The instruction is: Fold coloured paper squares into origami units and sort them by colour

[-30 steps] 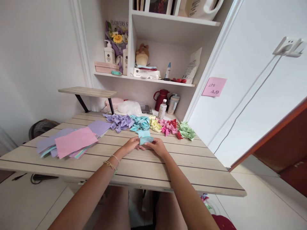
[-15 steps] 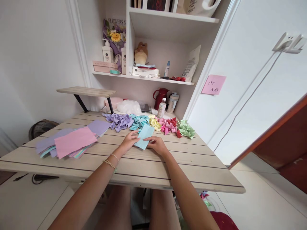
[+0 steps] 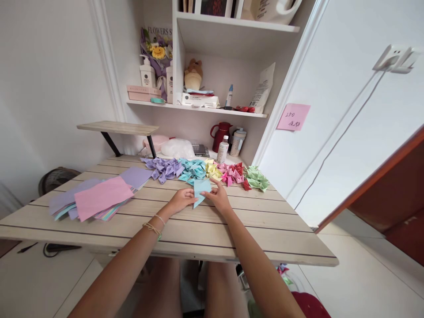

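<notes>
A light blue sheet of origami paper (image 3: 200, 189), partly folded and with a pointed lower corner, is held just above the table between both hands. My left hand (image 3: 183, 198) pinches its left edge. On the other side, my right hand (image 3: 217, 194) grips the right edge, thumb on the near face and index finger stretched along the top. Right behind the sheet lies a heap of blue folded paper pieces (image 3: 192, 169). Purple folded pieces (image 3: 164, 169) are heaped to its left; yellow (image 3: 213, 169), pink (image 3: 232, 173) and green ones (image 3: 257, 178) follow to the right.
Loose coloured paper sheets, a pink one (image 3: 103, 197) on top, lie at the table's left. A small riser (image 3: 117, 127) stands behind them. Along the back are a white bottle (image 3: 223, 149), a red jug (image 3: 220, 136) and a tumbler (image 3: 237, 142). Shelves (image 3: 198, 107) rise above.
The blue paper has turned more upright and looks smaller, its top edge now lower. My right hand has shifted its hold, index finger raised to the top edge; my left fingers have moved slightly lower.
</notes>
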The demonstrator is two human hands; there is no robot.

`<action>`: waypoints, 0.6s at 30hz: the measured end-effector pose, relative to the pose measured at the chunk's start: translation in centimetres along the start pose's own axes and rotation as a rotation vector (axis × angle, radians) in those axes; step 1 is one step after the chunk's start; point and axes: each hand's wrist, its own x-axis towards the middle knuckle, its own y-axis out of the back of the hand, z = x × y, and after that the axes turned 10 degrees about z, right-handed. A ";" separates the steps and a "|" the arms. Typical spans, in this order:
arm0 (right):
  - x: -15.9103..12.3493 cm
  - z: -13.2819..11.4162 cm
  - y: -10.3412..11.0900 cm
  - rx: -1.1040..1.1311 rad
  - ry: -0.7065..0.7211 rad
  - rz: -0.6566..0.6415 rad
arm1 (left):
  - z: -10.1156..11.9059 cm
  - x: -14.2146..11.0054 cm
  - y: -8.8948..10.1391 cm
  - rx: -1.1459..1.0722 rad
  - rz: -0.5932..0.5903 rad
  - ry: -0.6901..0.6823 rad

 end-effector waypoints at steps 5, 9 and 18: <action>0.1 0.0 0.3 0.031 -0.110 -0.033 | -0.3 0.3 0.2 0.075 0.079 -0.068; 0.3 -0.2 0.5 0.014 -0.079 -0.037 | -0.2 0.2 0.3 0.078 0.115 -0.005; -0.7 -1.3 0.1 0.124 -0.141 -0.236 | 0.6 0.0 0.3 -0.340 0.107 0.158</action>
